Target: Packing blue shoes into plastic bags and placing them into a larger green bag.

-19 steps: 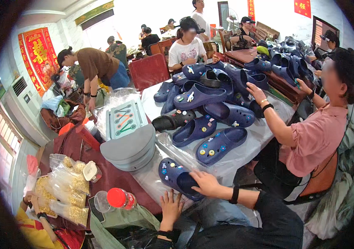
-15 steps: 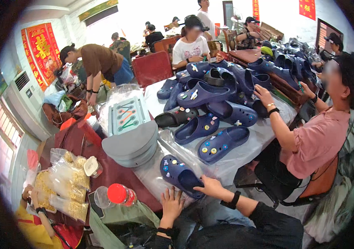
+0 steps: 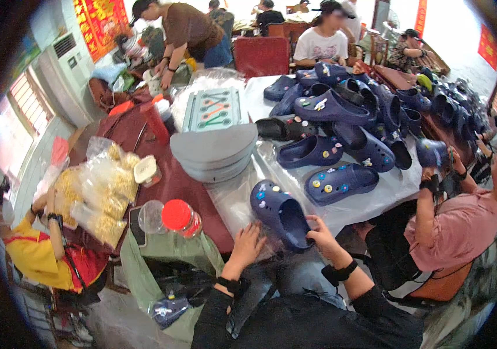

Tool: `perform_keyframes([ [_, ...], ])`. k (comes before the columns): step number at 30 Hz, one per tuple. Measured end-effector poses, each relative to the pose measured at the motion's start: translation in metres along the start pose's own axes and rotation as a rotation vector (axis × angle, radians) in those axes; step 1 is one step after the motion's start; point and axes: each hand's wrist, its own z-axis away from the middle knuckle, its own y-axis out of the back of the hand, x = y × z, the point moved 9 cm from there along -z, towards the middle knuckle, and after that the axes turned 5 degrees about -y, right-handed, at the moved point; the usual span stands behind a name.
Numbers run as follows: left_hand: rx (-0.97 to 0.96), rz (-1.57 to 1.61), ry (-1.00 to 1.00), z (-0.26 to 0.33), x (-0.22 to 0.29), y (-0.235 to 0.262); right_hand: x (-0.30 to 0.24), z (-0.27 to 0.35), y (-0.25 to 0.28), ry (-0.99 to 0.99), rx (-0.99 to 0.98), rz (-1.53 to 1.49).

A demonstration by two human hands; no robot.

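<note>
A navy clog [image 3: 266, 202] with small coloured charms on its toe lies at the near edge of the table. My right hand [image 3: 323, 237] grips it by the heel, its thumb and fingers closed over the rim. Just left of the clog, my left hand [image 3: 249, 243] rests flat on the clear plastic sheet [image 3: 231, 203] at the table edge, fingers stretched out and holding nothing. Beyond it lies another decorated navy clog [image 3: 341, 185]. A green bag [image 3: 138, 273] hangs below the table edge on the left, with a small dark blue clog [image 3: 169, 311] by its opening.
Navy clogs [image 3: 333, 107] are heaped on the far right of the table. Grey curved pieces [image 3: 213, 145] are stacked beside a grey tray [image 3: 216, 110]. A red-lidded jar [image 3: 182, 216] stands near bags of yellow bits [image 3: 106, 192]. Co-workers sit at both sides; the right one [image 3: 455, 232] holds a clog.
The view has swung, shifting the scene rightward and upward. The clog in my right hand is turned more lengthwise, heel toward me. The right co-worker now holds up a clog.
</note>
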Motion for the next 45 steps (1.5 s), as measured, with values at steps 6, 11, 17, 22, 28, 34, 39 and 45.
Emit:
perform_keyframes([
  [6,0.111,0.135,-0.016,-0.002,-0.001,0.035,-0.008,0.04,0.031,-0.068,-0.162,-0.23],
  [11,0.254,0.141,-0.077,-0.007,0.012,0.066,-0.005,0.057,0.056,-0.004,-0.253,0.034],
  [17,0.34,0.128,0.011,-0.006,-0.002,0.067,0.003,0.069,0.052,-0.136,-0.202,0.072],
  [22,0.278,0.151,-0.013,-0.016,0.023,0.063,0.004,0.074,0.05,-0.05,-0.048,0.035],
  [28,0.372,-0.339,-0.084,-0.027,0.057,0.071,-0.033,0.102,0.014,0.363,0.256,0.541],
  [34,0.385,-0.228,-0.085,-0.021,0.047,0.067,-0.038,0.109,-0.014,0.498,0.373,0.604],
  [39,0.43,-0.187,-0.089,-0.016,0.047,0.064,-0.039,0.108,-0.03,0.572,0.462,0.704],
  [45,0.449,-0.188,-0.035,-0.015,0.046,0.063,-0.012,0.088,-0.001,0.38,0.327,0.453],
])
